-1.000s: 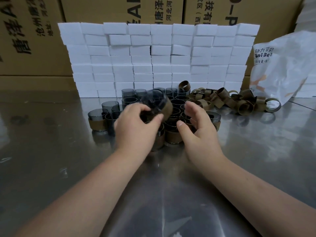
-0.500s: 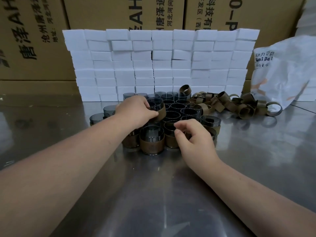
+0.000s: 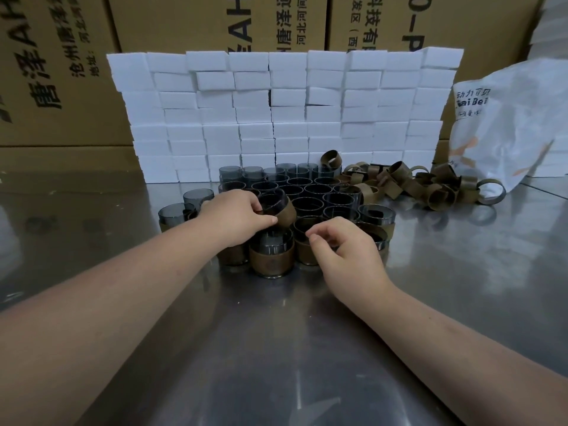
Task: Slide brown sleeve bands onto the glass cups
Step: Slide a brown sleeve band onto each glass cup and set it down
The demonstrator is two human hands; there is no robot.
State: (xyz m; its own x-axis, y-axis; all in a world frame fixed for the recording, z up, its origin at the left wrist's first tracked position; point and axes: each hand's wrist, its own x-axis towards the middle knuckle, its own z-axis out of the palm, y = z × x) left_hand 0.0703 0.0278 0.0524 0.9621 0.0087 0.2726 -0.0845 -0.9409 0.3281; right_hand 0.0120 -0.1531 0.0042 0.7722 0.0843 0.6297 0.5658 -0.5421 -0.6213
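Several smoky glass cups (image 3: 310, 192) stand packed together on the steel table (image 3: 276, 348). My left hand (image 3: 236, 219) grips a tilted cup wearing a brown sleeve band (image 3: 281, 209), held over the cluster's front left. In front of it stands another banded cup (image 3: 272, 259). My right hand (image 3: 347, 256) hovers at the cluster's front with fingers loosely curled and holding nothing. A heap of loose brown bands (image 3: 408, 184) lies to the right of the cups.
A wall of stacked white foam blocks (image 3: 285, 115) stands behind the cups. Cardboard boxes (image 3: 61, 72) with printed characters fill the background. A white plastic bag (image 3: 516, 127) slumps at the right, next to the band heap.
My left hand carried the banded cup from in front of me down toward the cluster's front left. My right hand let go and drew back a little, fingers curled.
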